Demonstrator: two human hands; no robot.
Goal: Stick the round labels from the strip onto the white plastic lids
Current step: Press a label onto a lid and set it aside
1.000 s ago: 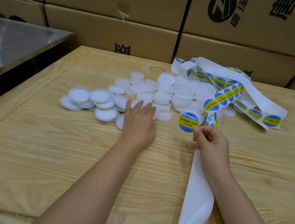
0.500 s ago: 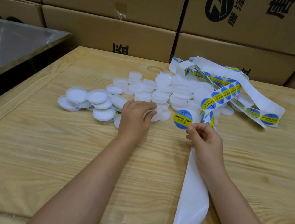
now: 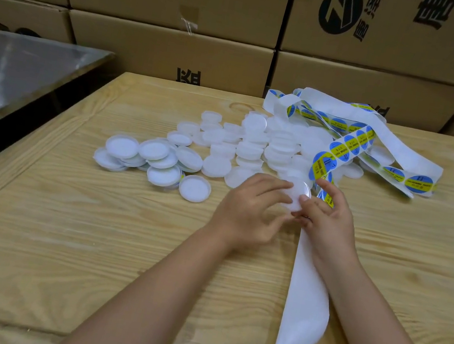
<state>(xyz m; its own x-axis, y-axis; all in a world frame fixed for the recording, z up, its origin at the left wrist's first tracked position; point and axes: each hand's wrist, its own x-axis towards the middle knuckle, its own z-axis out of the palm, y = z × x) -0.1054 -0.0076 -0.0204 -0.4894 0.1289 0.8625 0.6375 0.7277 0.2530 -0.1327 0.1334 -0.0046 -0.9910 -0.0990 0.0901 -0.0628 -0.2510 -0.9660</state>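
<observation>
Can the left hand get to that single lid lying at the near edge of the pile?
Probably yes: the loose lid lies on the table close beside the left hand, nothing between them. But that hand grips the held lid, so it must let go first.

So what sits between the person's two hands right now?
A round white plastic lid, held by fingers of the left hand and the right hand, in the head view. No label shows on its visible side.
</observation>
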